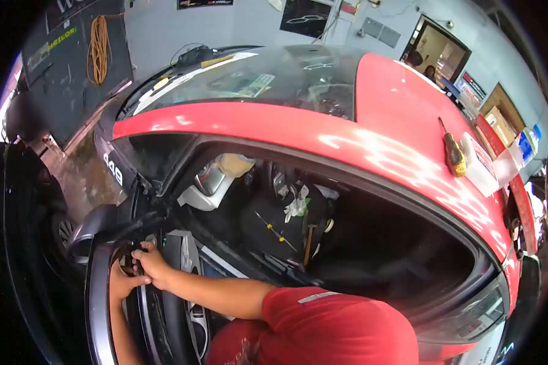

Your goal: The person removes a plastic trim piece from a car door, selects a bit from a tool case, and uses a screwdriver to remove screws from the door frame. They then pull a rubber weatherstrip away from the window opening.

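Observation:
Both my hands are at the front upper corner of the open car door (101, 304), close behind the side mirror (91, 230). My right hand (153, 265) has its fingers curled round a small dark part that I cannot make out. Just below and left of it, my left hand (125, 281) reaches up along the door with its thumb pointing toward the right hand. Its other fingers are partly hidden, and they appear closed on something at the door's edge. The two hands nearly touch.
Inside the red-roofed car (396, 97), a screwdriver (276, 232), a hammer (309, 243) and crumpled white material (297, 205) lie on the seat. Another screwdriver (453, 149) and a white box (478, 164) rest on the roof. A dark vehicle (27, 255) stands at left.

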